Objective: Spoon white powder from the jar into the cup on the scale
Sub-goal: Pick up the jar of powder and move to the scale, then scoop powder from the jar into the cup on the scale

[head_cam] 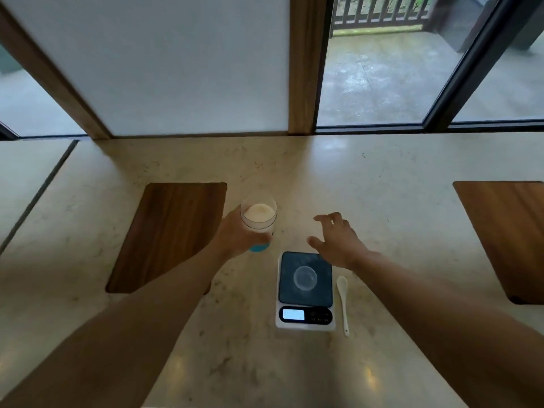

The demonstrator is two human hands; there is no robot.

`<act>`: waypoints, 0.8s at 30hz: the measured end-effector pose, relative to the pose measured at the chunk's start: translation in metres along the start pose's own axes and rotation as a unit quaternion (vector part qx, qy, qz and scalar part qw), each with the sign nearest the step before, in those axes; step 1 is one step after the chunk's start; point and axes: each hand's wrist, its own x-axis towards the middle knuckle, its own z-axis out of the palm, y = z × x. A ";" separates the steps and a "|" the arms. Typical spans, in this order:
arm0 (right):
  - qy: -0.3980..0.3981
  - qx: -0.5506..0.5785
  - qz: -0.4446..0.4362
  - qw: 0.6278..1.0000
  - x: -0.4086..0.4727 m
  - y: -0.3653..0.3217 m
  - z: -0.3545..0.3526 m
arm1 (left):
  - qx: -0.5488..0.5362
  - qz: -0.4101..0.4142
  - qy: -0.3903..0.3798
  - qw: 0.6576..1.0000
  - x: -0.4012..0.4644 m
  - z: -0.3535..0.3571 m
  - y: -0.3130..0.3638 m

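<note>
In the head view, the jar of white powder is gripped by the left hand beyond the scale, above the counter. The right hand is held open, fingers spread, grasping nothing. A clear cup sits on the scale's platform, and a white spoon lies just right of it.

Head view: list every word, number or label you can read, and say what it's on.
No text can be read.
Scale display: lit, digits too blurred.
Scale buttons: markings too small.
Jar, cup, spoon: no visible print.
</note>
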 end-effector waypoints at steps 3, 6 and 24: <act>-0.013 0.001 0.016 1.000 -0.019 0.022 0.006 | 0.009 -0.006 -0.014 1.000 -0.017 0.012 -0.002; -0.021 -0.002 0.029 0.999 -0.035 0.039 0.014 | 0.029 -0.005 -0.023 0.999 -0.034 0.021 -0.002; -0.089 0.006 0.103 0.991 -0.110 0.081 0.067 | 0.035 -0.027 -0.018 0.999 -0.087 0.038 -0.019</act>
